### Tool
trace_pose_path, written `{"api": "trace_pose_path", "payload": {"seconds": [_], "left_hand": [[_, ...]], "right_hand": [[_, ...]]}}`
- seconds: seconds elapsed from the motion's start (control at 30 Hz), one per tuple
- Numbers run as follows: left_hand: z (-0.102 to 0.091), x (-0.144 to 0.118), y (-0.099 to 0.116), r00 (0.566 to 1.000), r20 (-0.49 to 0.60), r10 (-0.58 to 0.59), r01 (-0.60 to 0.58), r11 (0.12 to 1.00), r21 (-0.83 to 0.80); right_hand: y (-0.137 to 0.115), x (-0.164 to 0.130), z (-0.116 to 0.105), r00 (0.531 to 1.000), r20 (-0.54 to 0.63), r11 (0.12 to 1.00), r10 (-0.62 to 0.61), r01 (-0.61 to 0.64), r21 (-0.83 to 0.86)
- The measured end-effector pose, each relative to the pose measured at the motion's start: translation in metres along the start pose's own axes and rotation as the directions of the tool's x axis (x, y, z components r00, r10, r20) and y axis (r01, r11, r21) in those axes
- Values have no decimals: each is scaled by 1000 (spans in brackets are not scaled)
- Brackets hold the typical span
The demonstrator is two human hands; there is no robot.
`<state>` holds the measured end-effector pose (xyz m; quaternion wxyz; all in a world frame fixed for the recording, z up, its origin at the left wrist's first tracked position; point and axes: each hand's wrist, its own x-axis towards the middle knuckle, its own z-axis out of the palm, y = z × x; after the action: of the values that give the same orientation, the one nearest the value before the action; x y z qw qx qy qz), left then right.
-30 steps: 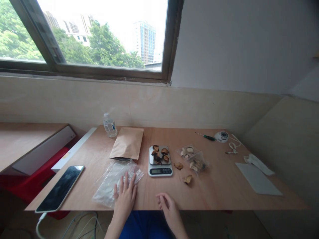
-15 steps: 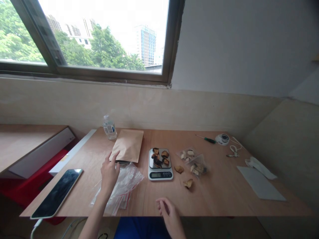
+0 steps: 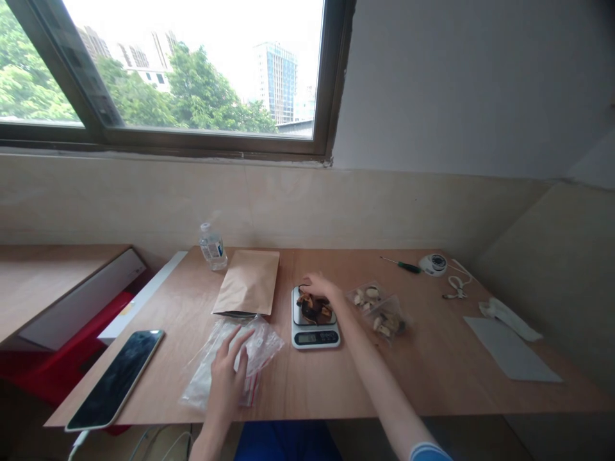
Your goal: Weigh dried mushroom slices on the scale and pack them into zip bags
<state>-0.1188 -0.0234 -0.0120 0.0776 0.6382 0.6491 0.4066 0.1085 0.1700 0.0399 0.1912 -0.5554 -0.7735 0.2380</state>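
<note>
My left hand (image 3: 225, 371) lies flat, fingers apart, on a pile of clear zip bags (image 3: 262, 346) near the table's front edge. My right hand (image 3: 323, 288) reaches over the small kitchen scale (image 3: 314, 336), its fingers curled on the dark dried slices (image 3: 312, 310) piled on the scale's plate. Whether it grips a slice cannot be told. Two small clear bags holding dried slices (image 3: 382, 314) lie just right of the scale. A brown paper pouch (image 3: 247, 291) lies behind the zip bags.
A phone (image 3: 115, 378) lies at the table's left front corner. A water bottle (image 3: 211, 245) stands at the back left. A screwdriver (image 3: 400, 265), a round white device (image 3: 433, 264) and a cable (image 3: 455, 288) sit at the back right, a grey sheet (image 3: 512, 355) further right.
My right hand went from the front edge up to the scale plate. My left hand came back from the pouch onto the zip bags. The two loose slices beside the scale are now hidden by my arm.
</note>
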Motion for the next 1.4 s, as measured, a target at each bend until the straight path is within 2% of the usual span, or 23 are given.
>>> {"api": "trace_pose_path", "payload": {"seconds": [0.07, 0.17, 0.3, 0.47, 0.63, 0.73, 0.8, 0.9, 1.0, 1.1, 1.23, 1.4], "left_hand": [[-3, -14, 3, 999, 12, -33, 33, 998, -44], [-8, -27, 1, 997, 18, -73, 74, 994, -74], [-11, -29, -2, 992, 27, -120, 122, 989, -82], [-8, -22, 5, 990, 62, -129, 135, 985, -105], [0, -22, 18, 985, 111, -135, 152, 975, -163], [6, -25, 23, 981, 148, -125, 149, 974, -168], [7, -26, 25, 978, 174, -114, 141, 977, -157], [6, -28, 26, 976, 182, -119, 147, 978, -148], [5, -29, 21, 977, 171, -128, 152, 979, -135], [6, -30, 13, 980, 164, -114, 134, 985, -110], [8, -31, 8, 981, 163, -102, 119, 988, -99], [9, -33, 8, 982, 154, -111, 127, 987, -98]], "right_hand": [[10, 19, 7, 998, 62, 1000, 23, -23, -13], [26, 28, 16, 995, 96, 999, 32, -31, -7], [46, 25, 9, 999, -32, 999, 20, -19, 39], [68, -2, -12, 980, -199, 996, -13, 30, 86], [77, -42, -20, 970, -238, 990, -56, 85, 111], [77, -50, -17, 971, -201, 980, -128, 155, 124], [79, -47, -12, 972, -174, 977, -161, 182, 109], [88, -35, -5, 973, -204, 990, -106, 123, 72], [96, -23, 2, 966, -249, 993, -64, 86, 80], [99, -9, 11, 965, -246, 987, -87, 117, 109], [100, 15, 23, 973, -189, 977, -134, 161, 140], [100, 41, 36, 978, -50, 968, -201, 206, 145]]}}
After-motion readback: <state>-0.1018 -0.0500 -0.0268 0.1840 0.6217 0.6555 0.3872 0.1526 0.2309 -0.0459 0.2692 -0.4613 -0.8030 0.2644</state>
